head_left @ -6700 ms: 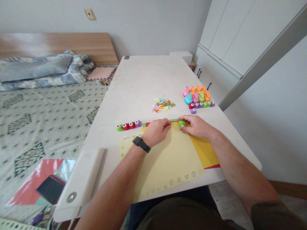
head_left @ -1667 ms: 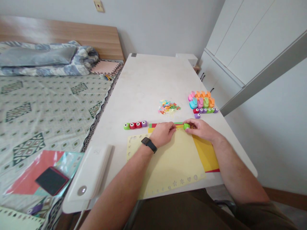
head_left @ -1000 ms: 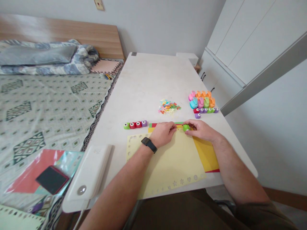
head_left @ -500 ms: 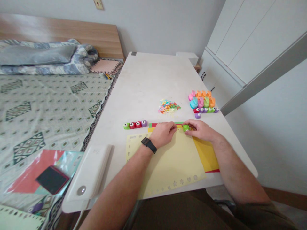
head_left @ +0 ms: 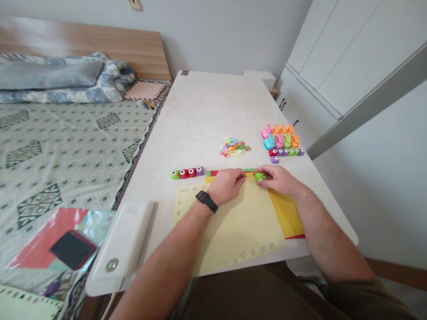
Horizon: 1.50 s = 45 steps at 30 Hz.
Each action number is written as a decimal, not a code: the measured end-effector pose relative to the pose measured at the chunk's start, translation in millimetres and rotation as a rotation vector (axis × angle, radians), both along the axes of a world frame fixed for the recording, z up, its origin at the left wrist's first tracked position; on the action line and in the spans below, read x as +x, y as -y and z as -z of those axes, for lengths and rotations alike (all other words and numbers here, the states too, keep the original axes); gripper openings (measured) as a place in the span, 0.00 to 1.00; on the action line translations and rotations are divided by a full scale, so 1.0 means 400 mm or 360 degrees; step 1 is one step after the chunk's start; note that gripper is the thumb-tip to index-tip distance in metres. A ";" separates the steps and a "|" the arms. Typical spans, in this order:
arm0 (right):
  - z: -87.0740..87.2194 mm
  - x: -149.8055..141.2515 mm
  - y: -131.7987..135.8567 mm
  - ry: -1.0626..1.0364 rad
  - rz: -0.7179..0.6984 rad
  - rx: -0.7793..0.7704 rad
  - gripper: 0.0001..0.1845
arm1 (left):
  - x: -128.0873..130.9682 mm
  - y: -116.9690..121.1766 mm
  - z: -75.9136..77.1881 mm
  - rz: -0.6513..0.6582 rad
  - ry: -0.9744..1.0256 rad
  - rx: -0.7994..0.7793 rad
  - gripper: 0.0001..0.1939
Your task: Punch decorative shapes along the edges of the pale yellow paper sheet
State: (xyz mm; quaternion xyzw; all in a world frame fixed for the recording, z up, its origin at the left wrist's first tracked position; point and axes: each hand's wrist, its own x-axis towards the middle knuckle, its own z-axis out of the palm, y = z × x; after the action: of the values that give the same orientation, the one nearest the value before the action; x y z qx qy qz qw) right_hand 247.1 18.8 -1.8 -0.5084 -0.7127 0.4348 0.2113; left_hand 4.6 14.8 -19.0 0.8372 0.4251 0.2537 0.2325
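Observation:
A pale yellow paper sheet [head_left: 243,218] lies before me, with flower, heart and round holes punched along its near and left edges. My left hand [head_left: 228,184] pinches its far edge between thumb and fingers, a black watch [head_left: 207,201] on the wrist. Just right of that, my right hand [head_left: 275,179] is closed around a small green craft punch [head_left: 259,177] set at the same far edge. Beneath the pale sheet, darker yellow paper [head_left: 288,215] sticks out on the right, with red and green edges showing beyond.
Several small punches [head_left: 187,172] stand in a row left of the sheet. A heap of coloured paper cutouts [head_left: 234,147] lies farther back. Larger punches [head_left: 281,137] are grouped at the right. A long white device [head_left: 123,240] occupies the table's left front corner; a bed [head_left: 73,151] is alongside.
Over the earlier frames the view shifted, so the table appears slightly moved. Both hands keep the same hold at the sheet's far edge; the green punch tilts slightly within my right hand.

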 end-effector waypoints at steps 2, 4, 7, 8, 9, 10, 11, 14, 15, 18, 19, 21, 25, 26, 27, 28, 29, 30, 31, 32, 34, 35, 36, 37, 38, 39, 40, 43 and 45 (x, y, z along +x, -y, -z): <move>-0.004 -0.003 0.000 -0.0005 0.0012 -0.0010 0.20 | 0.000 -0.001 0.000 0.0000 -0.0003 0.0007 0.07; -0.007 -0.005 0.001 0.0000 0.0026 -0.0014 0.20 | 0.000 -0.001 -0.001 0.0001 -0.0001 0.0011 0.07; -0.006 -0.006 0.001 0.0000 0.0036 -0.0020 0.20 | -0.001 0.000 -0.003 0.0004 0.0003 0.0010 0.07; -0.005 -0.006 0.001 -0.0006 0.0037 -0.0022 0.20 | -0.001 0.000 -0.004 0.0004 0.0000 0.0008 0.07; -0.004 -0.005 0.001 -0.0013 0.0037 -0.0022 0.20 | -0.001 0.000 -0.005 0.0002 -0.0004 0.0006 0.07; -0.003 -0.003 0.001 -0.0024 0.0041 -0.0018 0.21 | -0.002 0.001 -0.005 -0.0001 -0.0009 0.0003 0.07; -0.001 0.000 0.000 -0.0041 0.0051 -0.0007 0.21 | -0.002 0.001 -0.005 -0.0007 -0.0015 0.0000 0.07; -0.001 0.015 -0.008 -0.0201 0.0215 0.0128 0.22 | -0.003 0.000 -0.004 -0.0018 -0.0022 -0.0019 0.08; -0.001 0.023 -0.013 -0.0294 0.0316 0.0201 0.22 | -0.004 0.000 -0.003 -0.0017 -0.0020 -0.0025 0.08; 0.002 0.057 -0.034 -0.0544 0.0663 0.0413 0.23 | -0.005 0.000 0.001 -0.0014 -0.0012 -0.0038 0.08; 0.006 0.072 -0.042 -0.0557 0.0776 0.0467 0.23 | -0.006 0.000 0.002 -0.0014 -0.0012 -0.0039 0.08; 0.018 0.104 -0.057 -0.0468 0.0988 0.0543 0.24 | -0.006 0.000 0.003 -0.0014 -0.0015 -0.0034 0.08; 0.054 0.162 -0.081 -0.0207 0.1251 0.0500 0.28 | -0.007 -0.001 0.002 -0.0010 -0.0007 -0.0020 0.07; 0.063 0.172 -0.085 -0.0127 0.1291 0.0478 0.28 | -0.007 -0.001 0.001 -0.0008 -0.0005 -0.0021 0.07; 0.071 0.181 -0.088 -0.0023 0.1317 0.0468 0.28 | -0.007 -0.002 0.001 -0.0005 -0.0007 -0.0022 0.07; 0.078 0.188 -0.090 0.0102 0.1323 0.0462 0.26 | -0.007 -0.002 0.001 -0.0002 -0.0011 -0.0022 0.07; 0.083 0.193 -0.092 0.0236 0.1303 0.0455 0.24 | -0.007 -0.002 0.001 -0.0001 -0.0015 -0.0020 0.07; 0.086 0.196 -0.094 0.0365 0.1262 0.0446 0.23 | -0.008 -0.002 0.002 -0.0002 -0.0018 -0.0017 0.07; 0.088 0.198 -0.096 0.0476 0.1210 0.0437 0.21 | -0.008 -0.003 0.002 -0.0001 -0.0020 -0.0014 0.07; 0.089 0.199 -0.097 0.0567 0.1161 0.0433 0.21 | -0.008 -0.003 0.003 -0.0001 -0.0019 -0.0011 0.07; 0.089 0.196 -0.098 0.0696 0.1090 0.0458 0.22 | -0.008 -0.003 0.004 -0.0001 -0.0016 -0.0005 0.07; 0.088 0.194 -0.099 0.0737 0.1069 0.0485 0.22 | -0.008 -0.003 0.004 0.0000 -0.0016 -0.0003 0.07; 0.087 0.191 -0.099 0.0769 0.1055 0.0513 0.22 | -0.008 -0.003 0.004 0.0001 -0.0016 0.0000 0.07; 0.086 0.188 -0.099 0.0791 0.1049 0.0537 0.23 | -0.008 -0.004 0.004 0.0001 -0.0017 0.0003 0.07; 0.085 0.185 -0.099 0.0804 0.1047 0.0551 0.23 | -0.008 -0.004 0.004 0.0002 -0.0019 0.0005 0.07; 0.085 0.183 -0.098 0.0809 0.1049 0.0555 0.23 | -0.008 -0.003 0.003 0.0003 -0.0022 0.0005 0.07; 0.084 0.181 -0.098 0.0808 0.1055 0.0552 0.23 | -0.008 -0.003 0.002 0.0004 -0.0025 0.0005 0.07; 0.083 0.177 -0.096 0.0818 0.1069 0.0535 0.23 | -0.007 -0.003 0.001 0.0003 -0.0031 0.0000 0.07; 0.083 0.175 -0.096 0.0836 0.1075 0.0521 0.23 | -0.007 -0.002 0.001 0.0002 -0.0035 0.0002 0.07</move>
State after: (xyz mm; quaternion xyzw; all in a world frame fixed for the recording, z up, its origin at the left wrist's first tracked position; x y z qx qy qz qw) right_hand 317.2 57.2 -34.8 -0.7652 -0.5957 0.0796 0.2311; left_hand 2.0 15.8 -19.6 0.8402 0.4270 0.2446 0.2277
